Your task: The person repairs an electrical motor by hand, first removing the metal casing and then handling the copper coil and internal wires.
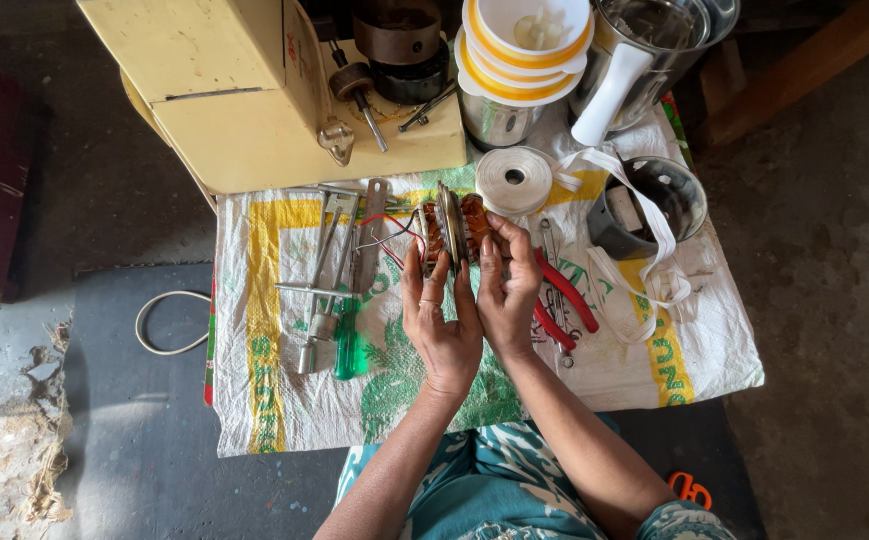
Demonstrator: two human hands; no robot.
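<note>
A motor stator (451,228) with copper windings is held upright between both hands, just above the woven sack (284,400) spread as a work mat. Left hand (441,325): fingers closed against the stator's near side, ring worn. Right hand (507,290): fingers curled over its right edge, gripping. Red and pale wires (386,232) are seen trailing left from the stator.

The sack is white, printed with yellow bands and green shapes. Left of the hands, a green screwdriver (349,340) and metal tools (329,250) are laid side by side. Red-handled pliers (564,300) are partly hidden under the right hand. A roll of white tape (513,180) is set just beyond the stator, its strip run across a grey motor housing (654,205), probably. A cream casing (244,90), steel jars (654,40) and white-and-yellow lids (524,45) are stacked at the far edge. Orange scissors (689,488) are seen by the right elbow.
</note>
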